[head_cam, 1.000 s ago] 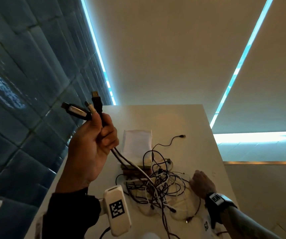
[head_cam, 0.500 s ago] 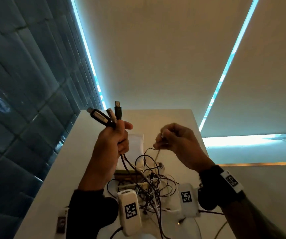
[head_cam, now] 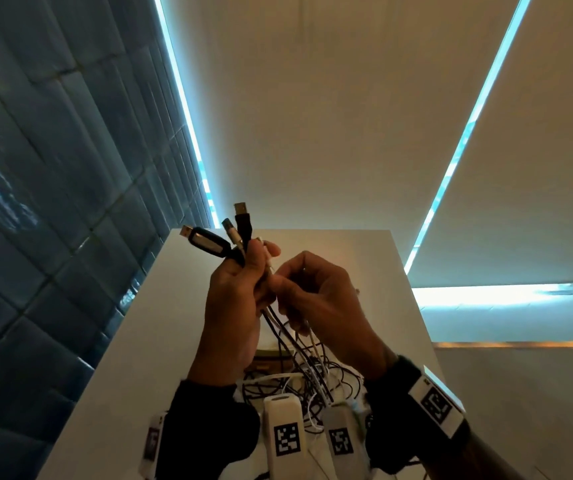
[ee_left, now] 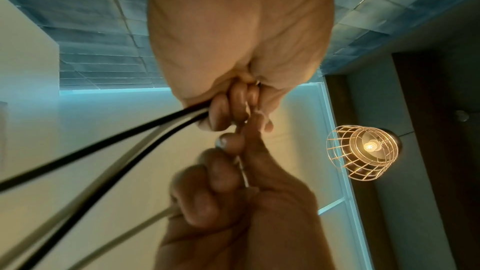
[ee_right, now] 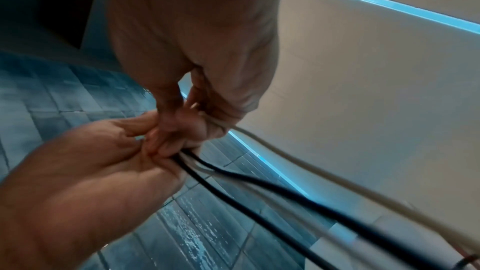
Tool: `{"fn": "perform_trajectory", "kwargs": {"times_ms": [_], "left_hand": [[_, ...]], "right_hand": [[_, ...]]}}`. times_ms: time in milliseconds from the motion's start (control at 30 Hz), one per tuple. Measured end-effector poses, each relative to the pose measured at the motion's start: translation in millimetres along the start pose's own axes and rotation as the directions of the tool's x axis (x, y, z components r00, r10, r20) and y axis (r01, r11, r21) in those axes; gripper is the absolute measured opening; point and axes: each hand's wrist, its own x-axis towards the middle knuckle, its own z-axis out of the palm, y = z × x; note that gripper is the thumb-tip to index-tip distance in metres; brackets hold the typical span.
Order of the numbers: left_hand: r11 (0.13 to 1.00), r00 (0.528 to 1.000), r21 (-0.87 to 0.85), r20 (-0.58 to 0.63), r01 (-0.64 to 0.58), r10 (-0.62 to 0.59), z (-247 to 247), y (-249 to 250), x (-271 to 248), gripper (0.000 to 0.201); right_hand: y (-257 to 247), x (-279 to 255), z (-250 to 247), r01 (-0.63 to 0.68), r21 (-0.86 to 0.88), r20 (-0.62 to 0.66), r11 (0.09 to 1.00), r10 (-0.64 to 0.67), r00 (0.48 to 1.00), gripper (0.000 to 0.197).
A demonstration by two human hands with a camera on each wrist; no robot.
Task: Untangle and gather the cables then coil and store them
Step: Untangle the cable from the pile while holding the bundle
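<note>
**Both hands meet over the cable tangle**

Your left hand (head_cam: pixel 235 299) is raised above the middle of the desk (head_cam: pixel 375 258), fingers curled tightly round a bundle of cable ends. Three plugs stand up out of the fist: a black USB plug (head_cam: pixel 242 220) upright, a small silver-tipped plug (head_cam: pixel 230 232) just beside it, and a wider black connector (head_cam: pixel 205 241) tilted out toward the desk's left edge. In the left wrist view, two black cables (ee_left: pixel 98 149) and a pale one leave the closed fingers and run down and away.

Your right hand (head_cam: pixel 316 299) is touching the left one, thumb and fingers pinched on a thin white cable (ee_right: pixel 298 155), which trails off below the hand in the right wrist view. The tip of that cable sits right at the left thumb; you cannot tell from these views whether the left hand has it gripped as well.

The held cables hang down into the main tangle (head_cam: pixel 299 372) of black and white leads, which lies on the desk near its front edge, under your wrists. A flat brown and pale object (head_cam: pixel 267 358) lies partly under the far side of the tangle; what it is cannot be made out.
</note>
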Motion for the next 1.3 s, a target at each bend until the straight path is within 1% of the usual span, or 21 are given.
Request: {"fn": "perform_trajectory", "kwargs": {"times_ms": [67,133,200,300,400,467,533,600,667,767,867,933,1000,1067,1133,1167,1200,1267,1300], "left_hand": [[0.998,0.999,0.064,0.039,0.013,-0.016,1.4,-1.7,-0.1,0.037],[0.996,0.998,0.082,0.056,0.031,-0.036,2.5,-1.3,-1.5,0.040],[0.997,0.999,0.074,0.048,0.015,-0.018,1.6,-1.5,-0.6,0.039],[0.997,0.999,0.064,0.026,-0.032,0.031,1.3,-2.6,0.2,0.033],[0.993,0.997,-0.106,-0.063,-0.051,0.044,2.5,-2.5,2.5,0.024],[0.984,0.992,-0.170,-0.119,-0.056,0.036,-0.2,0.0,5.8,0.030],[0.968,0.991,-0.249,-0.133,-0.035,0.002,-7.2,2.6,8.8,0.037],[0.949,0.990,-0.314,-0.139,-0.034,-0.011,-16.4,6.3,12.0,0.039],[0.955,0.989,-0.294,-0.146,-0.041,-0.002,-24.5,10.0,13.8,0.039],[0.969,0.995,-0.244,-0.104,-0.027,0.001,-32.4,14.8,11.1,0.034],[0.972,0.993,-0.230,-0.116,-0.046,0.020,-42.7,18.2,10.1,0.031],[0.961,0.990,-0.269,-0.135,-0.071,0.035,-51.0,20.4,11.9,0.030],[0.950,0.989,-0.307,-0.149,-0.062,0.016,-57.3,22.6,13.2,0.031],[0.947,0.988,-0.319,-0.150,-0.026,-0.023,-57.5,22.2,12.9,0.031],[0.949,0.988,-0.315,-0.138,0.017,-0.064,-54.8,20.8,12.6,0.030],[0.950,0.988,-0.309,-0.130,0.042,-0.086,-53.2,20.4,12.4,0.030],[0.952,0.986,-0.300,-0.124,0.067,-0.109,-51.9,20.2,12.4,0.030],[0.960,0.984,-0.260,-0.111,0.108,-0.141,-48.2,19.7,11.8,0.031],[0.967,0.982,-0.223,-0.110,0.123,-0.151,-46.1,19.0,11.6,0.031]], "right_hand": [[0.6,0.2,2.0,0.034,0.007,-0.064,0.999,-0.033,0.997,0.017],[-0.8,2.7,3.7,0.073,-0.018,-0.096,0.997,-0.075,0.993,0.013],[-2.2,3.0,4.6,0.095,-0.040,-0.098,0.995,-0.099,0.990,0.010],[-2.3,-0.2,4.3,0.087,-0.027,-0.078,0.996,-0.089,0.993,0.012],[-0.2,-3.9,3.0,0.025,-0.018,-0.015,1.000,-0.026,1.000,0.014],[8.5,-5.6,-1.0,0.011,-0.043,0.022,0.999,-0.010,1.000,0.010],[23.0,-6.7,-6.3,0.003,-0.108,0.031,0.994,0.000,1.000,0.013],[39.6,-6.3,-11.7,-0.017,-0.244,0.011,0.970,0.020,1.000,0.016],[55.0,-6.7,-17.7,-0.043,-0.382,0.001,0.923,0.047,0.999,0.017],[73.4,-10.8,-24.9,-0.070,-0.504,0.030,0.861,0.098,0.995,0.020],[94.6,-13.4,-33.6,-0.113,-0.543,-0.017,0.832,0.123,0.992,0.027],[110.1,-14.6,-41.8,-0.180,-0.551,-0.066,0.814,0.172,0.983,0.030],[124.6,-16.7,-48.5,-0.261,-0.571,-0.107,0.778,0.245,0.964,0.031],[131.1,-17.2,-50.6,-0.317,-0.573,-0.180,0.755,0.261,0.948,0.031],[123.1,-12.4,-48.1,-0.336,-0.510,-0.282,0.792,0.215,0.935,0.029],[112.4,-8.9,-44.6,-0.320,-0.459,-0.319,0.829,0.182,0.930,0.027],[97.0,-5.5,-39.6,-0.282,-0.397,-0.328,0.873,0.152,0.932,0.025],[59.7,-1.2,-25.8,-0.152,-0.257,-0.265,0.954,0.081,0.961,0.021],[40.2,-0.9,-17.6,-0.074,-0.206,-0.216,0.976,0.028,0.976,0.019]]}}
